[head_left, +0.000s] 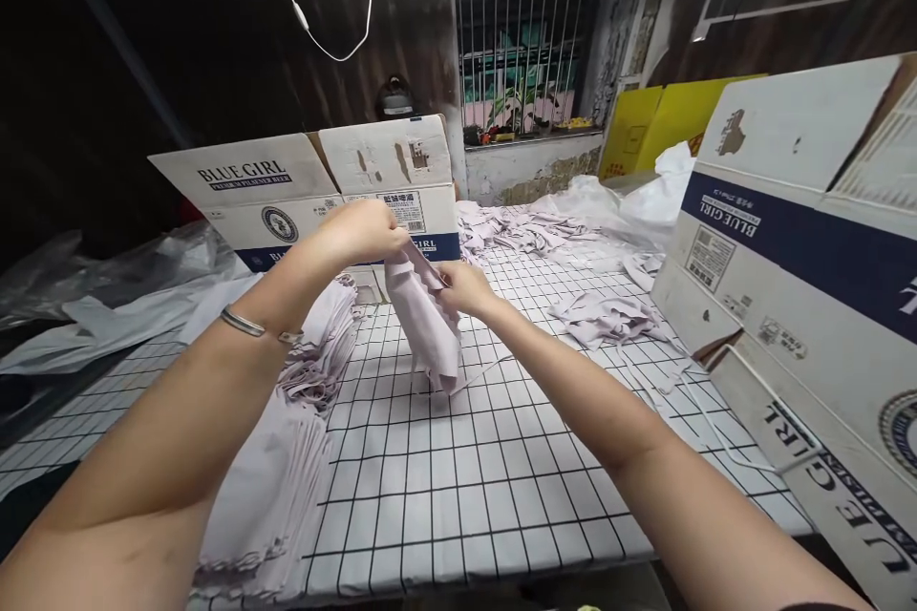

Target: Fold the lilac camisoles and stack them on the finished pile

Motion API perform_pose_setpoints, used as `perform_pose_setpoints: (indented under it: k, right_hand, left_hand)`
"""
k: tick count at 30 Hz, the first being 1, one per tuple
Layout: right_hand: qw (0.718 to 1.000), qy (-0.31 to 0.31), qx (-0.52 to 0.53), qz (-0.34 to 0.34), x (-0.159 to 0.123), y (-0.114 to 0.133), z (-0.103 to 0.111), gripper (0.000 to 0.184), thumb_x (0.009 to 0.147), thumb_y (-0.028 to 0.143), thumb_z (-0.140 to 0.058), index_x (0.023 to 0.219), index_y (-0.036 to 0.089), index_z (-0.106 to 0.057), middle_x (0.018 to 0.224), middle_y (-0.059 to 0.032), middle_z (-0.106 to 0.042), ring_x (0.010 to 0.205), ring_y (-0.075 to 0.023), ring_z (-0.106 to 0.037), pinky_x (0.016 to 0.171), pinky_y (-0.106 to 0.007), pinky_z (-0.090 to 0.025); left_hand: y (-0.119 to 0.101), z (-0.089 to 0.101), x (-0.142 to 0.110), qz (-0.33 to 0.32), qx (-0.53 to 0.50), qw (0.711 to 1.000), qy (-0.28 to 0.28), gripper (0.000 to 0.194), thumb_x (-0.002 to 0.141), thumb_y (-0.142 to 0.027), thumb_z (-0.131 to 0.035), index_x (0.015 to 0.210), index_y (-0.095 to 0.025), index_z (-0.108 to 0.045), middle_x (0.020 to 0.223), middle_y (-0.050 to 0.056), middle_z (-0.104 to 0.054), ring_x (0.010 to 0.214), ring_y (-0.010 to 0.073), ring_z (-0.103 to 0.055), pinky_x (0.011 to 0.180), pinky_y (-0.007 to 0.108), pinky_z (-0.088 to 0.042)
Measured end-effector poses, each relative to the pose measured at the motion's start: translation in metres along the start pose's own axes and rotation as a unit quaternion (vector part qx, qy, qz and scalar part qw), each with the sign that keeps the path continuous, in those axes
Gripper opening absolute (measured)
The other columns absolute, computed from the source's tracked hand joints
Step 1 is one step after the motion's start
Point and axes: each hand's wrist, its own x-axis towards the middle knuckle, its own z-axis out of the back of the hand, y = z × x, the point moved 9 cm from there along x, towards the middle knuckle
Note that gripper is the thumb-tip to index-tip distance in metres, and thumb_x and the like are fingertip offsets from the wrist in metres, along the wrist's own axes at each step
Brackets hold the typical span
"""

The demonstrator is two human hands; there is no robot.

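A pale pink fabric piece [422, 320] hangs from both hands above the grid-patterned table [487, 487]. My left hand [369, 227] is closed on its upper edge, with the wrist bent and a metal bangle on the forearm. Lower and to the right, my right hand [464, 288] pinches the side edge of the same cloth. The cloth's lower end droops close to the tabletop; whether it touches is hard to tell. Beside my left arm lies a tall stack of similar fabric pieces [276, 477], partly hidden by the forearm.
An opened beer carton [244, 162] stands behind the hands, and another carton [723, 296] rises at the right. Loose pink fabric scraps [608, 317] lie right of centre, with a larger heap [522, 227] farther back. Clear plastic [207, 243] is bunched at the left.
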Motion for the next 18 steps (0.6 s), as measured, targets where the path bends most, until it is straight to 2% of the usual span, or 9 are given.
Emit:
perform_pose_setpoints:
  k: [4,7,11,13,15,18]
  right_hand:
    - [0.993,0.039,-0.042,-0.108,-0.006,-0.051,0.005,0.029,0.059,0.019,-0.073,0.079,0.023,-0.052,0.079,0.0002,-0.064,0.076,-0.0202,-0.058,0.062,-0.027,-0.037]
    - [0.983,0.057,-0.043,-0.167,-0.013,-0.086,0.017,0.031,0.058,0.015,-0.075,0.078,0.023,-0.052,0.078,-0.0013,-0.063,0.078,-0.0219,-0.059,0.062,-0.027,-0.039]
    - [0.970,0.102,-0.001,-0.221,-0.020,-0.120,0.037,0.028,0.059,0.012,-0.078,0.070,0.020,-0.053,0.065,-0.0019,-0.059,0.066,-0.0184,-0.058,0.055,-0.026,-0.042]
    - [0.961,0.125,0.037,-0.245,-0.019,-0.128,0.050,0.027,0.060,0.012,-0.079,0.067,0.018,-0.054,0.060,-0.0012,-0.057,0.057,-0.0148,-0.056,0.051,-0.025,-0.044]
    - [0.953,0.133,0.081,-0.259,-0.012,-0.131,0.067,0.025,0.061,0.011,-0.079,0.068,0.017,-0.056,0.058,-0.0011,-0.057,0.053,-0.0124,-0.055,0.048,-0.024,-0.046]
    - [0.950,0.100,0.133,-0.265,0.010,-0.128,0.104,0.026,0.062,0.006,-0.080,0.067,0.016,-0.056,0.060,-0.0011,-0.058,0.053,-0.0101,-0.055,0.048,-0.022,-0.048]
  left_hand:
    - [0.011,-0.002,-0.001,0.023,0.037,0.999,-0.017,0.016,0.067,-0.031,-0.057,0.063,-0.019,-0.066,0.062,0.007,-0.062,0.072,0.0244,-0.061,0.060,0.028,-0.040]
    - [0.029,-0.009,0.006,0.055,0.051,0.997,-0.022,0.015,0.066,-0.032,-0.061,0.066,-0.018,-0.066,0.067,0.009,-0.064,0.082,0.0291,-0.063,0.065,0.029,-0.043]
    - [0.064,-0.033,0.019,0.117,0.031,0.992,0.025,0.015,0.063,-0.032,-0.066,0.064,-0.017,-0.064,0.066,0.012,-0.063,0.082,0.0336,-0.064,0.067,0.033,-0.044]
    - [0.078,-0.050,0.028,0.131,0.001,0.989,0.072,0.015,0.063,-0.031,-0.067,0.058,-0.017,-0.062,0.061,0.012,-0.062,0.073,0.0320,-0.064,0.063,0.034,-0.044]
    - [0.086,-0.067,0.039,0.131,-0.065,0.982,0.121,0.018,0.065,-0.029,-0.066,0.053,-0.017,-0.059,0.058,0.012,-0.062,0.061,0.0270,-0.061,0.057,0.034,-0.042]
    - [0.086,-0.084,0.058,0.131,-0.192,0.958,0.169,0.022,0.069,-0.028,-0.063,0.051,-0.016,-0.059,0.058,0.010,-0.062,0.046,0.0170,-0.051,0.050,0.030,-0.038]
